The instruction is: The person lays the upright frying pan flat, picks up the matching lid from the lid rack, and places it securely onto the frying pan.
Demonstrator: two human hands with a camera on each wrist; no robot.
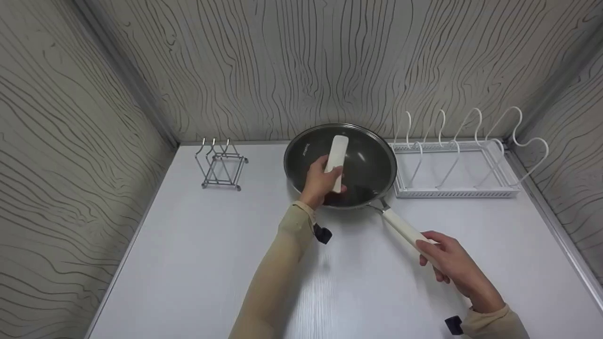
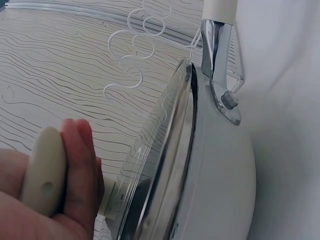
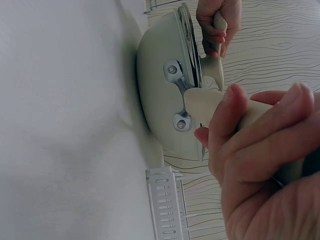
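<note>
A pale wok (image 2: 225, 170) with a long cream handle (image 1: 400, 226) stands on the white table near the back wall. Its glass lid (image 1: 367, 146) lies over the top, rim against rim; the wrist views show a narrow dark line between them. My left hand (image 1: 322, 179) grips the lid's upright cream handle (image 1: 338, 150), thumb on the near side and fingers around the far side. Lower right, my right hand (image 1: 447, 259) holds the wok's handle near its end, fingers curled beneath it. The wok's inside shows only through the glass.
Right of the wok, a white wire rack (image 1: 457, 193) with tall curved dividers stands close to its rim. A small chrome wire rack (image 1: 221, 181) is at the back left. Wood-patterned walls (image 1: 282, 61) enclose the table (image 1: 202, 263) at the back and both sides.
</note>
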